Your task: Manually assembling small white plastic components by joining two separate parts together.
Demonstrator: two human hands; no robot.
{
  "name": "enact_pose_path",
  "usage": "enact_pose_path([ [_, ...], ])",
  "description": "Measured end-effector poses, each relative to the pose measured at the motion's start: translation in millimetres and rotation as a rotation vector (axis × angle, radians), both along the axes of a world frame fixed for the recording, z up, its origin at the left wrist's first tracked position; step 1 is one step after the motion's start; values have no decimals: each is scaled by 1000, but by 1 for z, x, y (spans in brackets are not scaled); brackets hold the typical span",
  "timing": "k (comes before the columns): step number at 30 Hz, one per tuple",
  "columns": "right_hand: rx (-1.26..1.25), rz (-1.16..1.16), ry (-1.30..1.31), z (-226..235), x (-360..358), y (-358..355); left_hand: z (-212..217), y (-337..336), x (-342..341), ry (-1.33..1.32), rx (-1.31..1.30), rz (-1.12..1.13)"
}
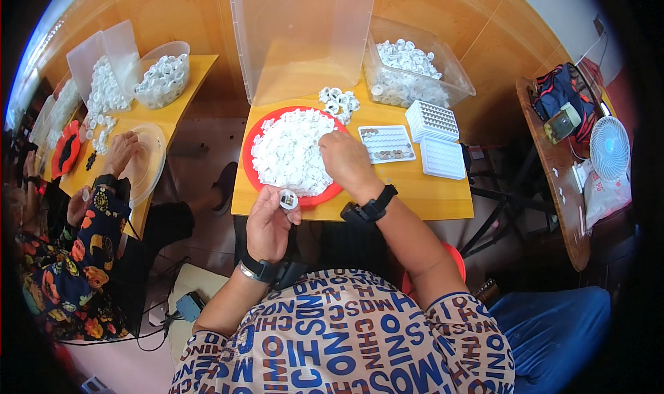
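My left hand (268, 224) is closed around a small round white plastic part (288, 199) with a dark and metallic centre, held just off the table's front edge. Beside it stands a red round tray (250, 160) heaped with small white plastic pieces (290, 148). At the heap's right side, my right hand (346, 160) has its fingers curled down against the pieces; whatever the fingertips pinch is hidden. A white slotted tray (386, 144) holding rows of small metallic parts lies just right of that hand.
Behind the heap are loose round white parts (339, 103) and an upright clear plastic lid (301, 41). A clear bin (456, 83) of white parts, stacked white trays (433, 121) and an empty-looking tray (443, 159) stand right. A co-worker's hand (122, 152) is at the left table.
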State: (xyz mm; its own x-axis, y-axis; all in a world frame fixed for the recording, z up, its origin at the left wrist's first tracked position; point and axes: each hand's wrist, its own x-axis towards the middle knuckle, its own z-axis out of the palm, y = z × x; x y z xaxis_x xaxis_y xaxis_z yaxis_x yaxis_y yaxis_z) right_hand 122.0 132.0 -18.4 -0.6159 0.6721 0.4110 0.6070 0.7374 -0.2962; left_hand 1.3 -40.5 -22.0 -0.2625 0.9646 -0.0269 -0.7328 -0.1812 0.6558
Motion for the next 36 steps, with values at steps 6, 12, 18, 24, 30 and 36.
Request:
enact_pose_path([
  [6,-169,27,271,7,11,-5,0,1,3,-6,-18,-17],
  [12,-599,29,489,4,15,1,-3,1,5,5,8,-57],
  [18,-1117,198,752,19,21,-19,3,-1,3,2,61,-102],
  [24,-1169,299,766,42,25,-64,10,-3,3,29,119,-156],
  [30,-1074,275,739,38,28,-82,11,-5,3,47,164,-198],
  [36,-902,316,761,37,30,-92,11,-5,2,18,187,-210],
])
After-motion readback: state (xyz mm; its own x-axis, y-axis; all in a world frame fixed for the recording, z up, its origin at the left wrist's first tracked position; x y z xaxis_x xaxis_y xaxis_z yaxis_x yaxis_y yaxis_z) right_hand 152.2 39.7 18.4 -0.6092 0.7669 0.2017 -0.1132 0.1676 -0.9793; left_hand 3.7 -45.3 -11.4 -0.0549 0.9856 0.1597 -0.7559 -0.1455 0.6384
